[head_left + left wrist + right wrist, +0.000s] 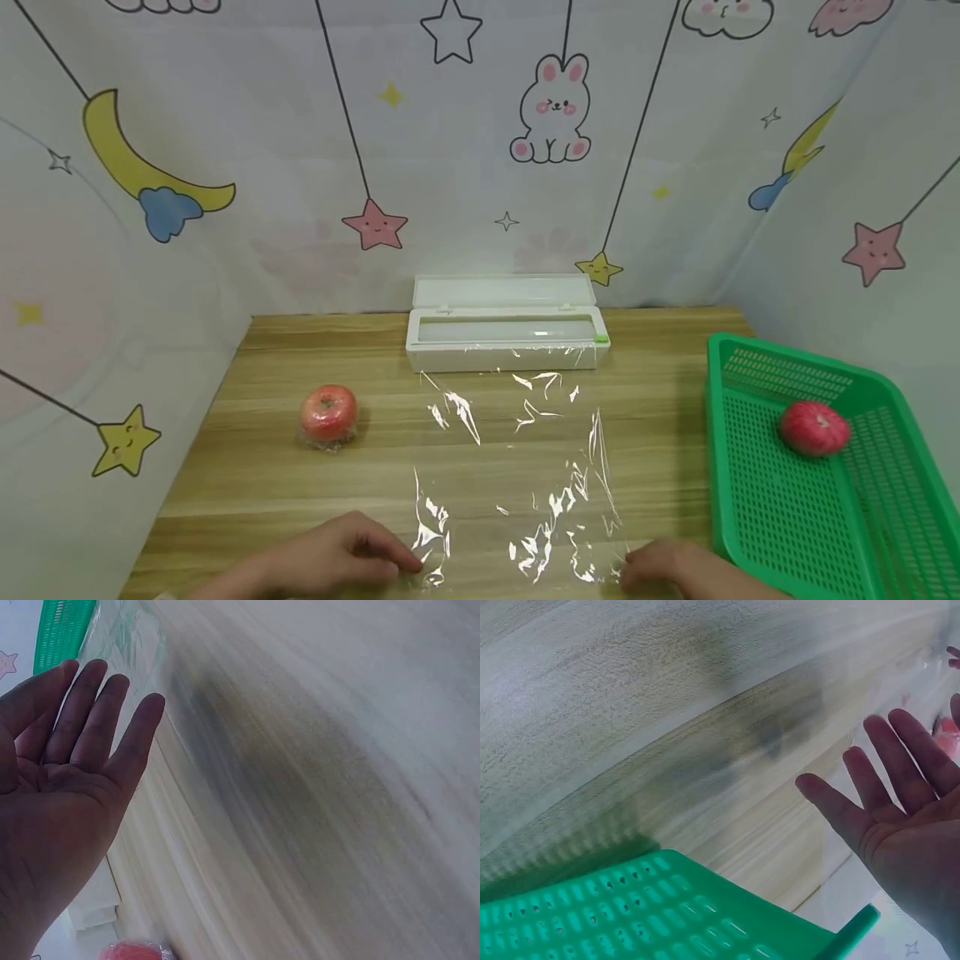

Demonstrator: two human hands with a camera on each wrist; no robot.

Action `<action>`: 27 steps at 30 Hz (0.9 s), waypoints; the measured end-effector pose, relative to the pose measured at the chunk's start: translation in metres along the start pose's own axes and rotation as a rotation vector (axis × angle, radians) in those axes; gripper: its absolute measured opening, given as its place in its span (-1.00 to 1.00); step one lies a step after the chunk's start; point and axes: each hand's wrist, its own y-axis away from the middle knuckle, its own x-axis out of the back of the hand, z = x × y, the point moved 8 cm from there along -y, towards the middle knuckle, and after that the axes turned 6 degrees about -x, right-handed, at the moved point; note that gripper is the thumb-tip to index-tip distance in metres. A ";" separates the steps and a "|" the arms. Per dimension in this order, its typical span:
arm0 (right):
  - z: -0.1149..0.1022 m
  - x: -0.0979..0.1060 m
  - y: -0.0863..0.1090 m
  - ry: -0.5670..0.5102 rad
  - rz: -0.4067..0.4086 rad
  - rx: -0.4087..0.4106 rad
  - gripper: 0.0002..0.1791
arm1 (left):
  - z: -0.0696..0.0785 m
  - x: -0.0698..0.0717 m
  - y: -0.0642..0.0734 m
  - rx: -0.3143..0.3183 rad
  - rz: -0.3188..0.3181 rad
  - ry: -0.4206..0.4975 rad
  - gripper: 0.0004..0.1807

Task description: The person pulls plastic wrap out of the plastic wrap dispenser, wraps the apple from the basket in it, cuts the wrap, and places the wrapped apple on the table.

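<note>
A sheet of clear plastic wrap [517, 492] stretches toward me from a white wrap dispenser [510, 357] with its lid raised. My left hand [341, 554] pinches the sheet's near left corner between thumb and index finger. In the left wrist view, the other fingers of the left hand [82, 765] fan out straight. At the near right corner, my right hand [675, 568] pinches the wrap. The right wrist view shows the right hand's [907, 802] spread fingers, its thumb and index finger mostly cut off by the frame edge.
A red apple-like fruit [328, 412], covered in wrap, sits on the wooden table [262, 492] at the left. To the right stands a green basket [787, 492] holding a pinkish-red round fruit [814, 428]. A patterned curtain [465, 167] encloses the back and sides.
</note>
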 end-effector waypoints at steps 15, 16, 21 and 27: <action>-0.005 0.027 -0.022 -0.121 -0.225 -0.537 -0.67 | 0.008 0.009 -0.001 0.050 0.035 -0.162 -0.77; -0.005 0.030 -0.025 -0.122 -0.219 -0.540 -0.67 | 0.011 0.012 -0.003 0.053 0.044 -0.184 -0.77; 0.001 0.042 -0.036 -0.174 -0.277 -0.677 -0.66 | 0.028 0.026 -0.011 0.057 0.090 -0.250 -0.75; 0.001 0.060 -0.051 -0.076 -0.235 -0.632 -0.62 | 0.042 0.038 -0.019 0.058 0.150 -0.256 -0.70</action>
